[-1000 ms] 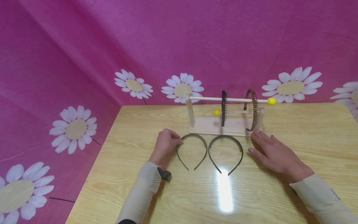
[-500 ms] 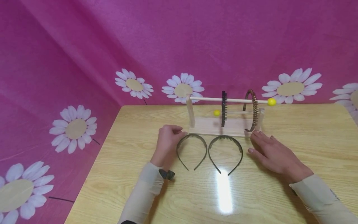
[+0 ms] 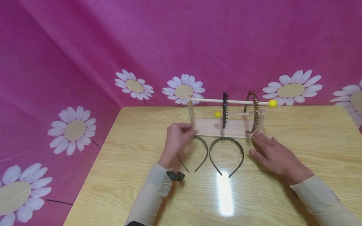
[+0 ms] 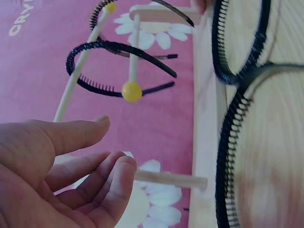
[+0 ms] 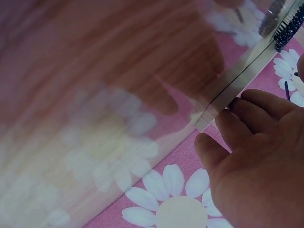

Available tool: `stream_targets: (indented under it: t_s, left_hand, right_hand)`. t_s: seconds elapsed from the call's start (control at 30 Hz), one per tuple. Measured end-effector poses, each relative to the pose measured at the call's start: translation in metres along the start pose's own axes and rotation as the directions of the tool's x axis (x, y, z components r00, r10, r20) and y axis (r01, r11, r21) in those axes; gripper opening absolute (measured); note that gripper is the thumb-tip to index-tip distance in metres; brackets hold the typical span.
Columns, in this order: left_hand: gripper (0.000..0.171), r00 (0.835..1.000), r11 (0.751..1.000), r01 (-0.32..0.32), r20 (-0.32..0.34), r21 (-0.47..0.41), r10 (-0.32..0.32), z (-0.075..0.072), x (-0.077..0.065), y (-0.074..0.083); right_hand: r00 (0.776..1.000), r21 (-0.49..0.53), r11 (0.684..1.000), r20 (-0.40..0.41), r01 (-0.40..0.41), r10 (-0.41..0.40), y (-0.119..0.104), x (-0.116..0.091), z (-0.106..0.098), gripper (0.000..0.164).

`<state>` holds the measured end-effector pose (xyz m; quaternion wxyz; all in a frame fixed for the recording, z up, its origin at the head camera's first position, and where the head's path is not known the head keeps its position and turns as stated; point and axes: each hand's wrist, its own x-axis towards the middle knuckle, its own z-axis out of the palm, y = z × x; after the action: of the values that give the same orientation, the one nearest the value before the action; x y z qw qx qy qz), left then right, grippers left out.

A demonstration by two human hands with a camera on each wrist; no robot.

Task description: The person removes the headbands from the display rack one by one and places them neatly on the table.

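A wooden headband stand stands at the back of the table. On its upper rod hang a black toothed headband and a brown, shiny headband. In front lie two dark toothed headbands, the left one partly covered by my left hand and the right one fully visible. That hand hovers by the stand's left front corner; the left wrist view shows its loosely bent fingers apart from the thumb, holding nothing. My right hand rests with extended fingers at the stand's right front corner.
Yellow balls cap the upper rod and the lower rod. A pink cloth with white daisies hangs behind the wooden table and along its left side. Light glares on the tabletop before the right headband.
My left hand has moved from the left headband's upper left side rightward and away from me to the stand's left corner. The right hand stays put. Both lying headbands keep their places.
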<state>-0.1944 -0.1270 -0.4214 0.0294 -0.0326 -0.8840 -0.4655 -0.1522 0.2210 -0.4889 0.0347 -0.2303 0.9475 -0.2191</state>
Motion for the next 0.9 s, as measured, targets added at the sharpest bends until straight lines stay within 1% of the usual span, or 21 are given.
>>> stream_targets:
  t_s: [0.2,0.4,0.63,0.73,0.83,0.9]
  left_hand:
    - [0.034,1.000,0.995,0.017,0.022,-0.101,-0.015,0.006,0.000,0.012]
    - [0.038,0.999,0.981,0.023,0.036,-0.195,-0.017,0.013,-0.001,0.023]
    - [0.043,1.000,0.945,0.006,0.024,-0.328,0.002,0.025,0.000,0.033]
    - [0.045,1.000,0.935,0.009,0.020,-0.354,-0.002,0.033,0.001,0.039]
    - [0.046,0.999,0.924,0.019,0.031,-0.382,-0.008,0.041,0.001,0.047]
    - [0.046,0.999,0.908,0.029,0.037,-0.417,-0.015,0.046,0.001,0.052]
  right_hand:
    - [1.000,-0.003,1.000,-0.004,-0.006,0.006,0.000,0.000,0.000,0.068]
    - [1.000,0.001,1.000,-0.006,-0.005,0.005,-0.001,0.000,0.000,0.068]
    - [1.000,0.000,1.000,0.010,-0.003,0.003,-0.001,0.001,-0.001,0.068]
    - [1.000,0.004,1.000,0.003,-0.001,0.001,-0.001,0.000,0.000,0.068]
    - [1.000,0.006,1.000,-0.006,0.004,-0.004,-0.001,0.000,0.000,0.068]
    - [1.000,0.006,1.000,-0.008,0.006,-0.006,-0.001,0.000,0.001,0.068]
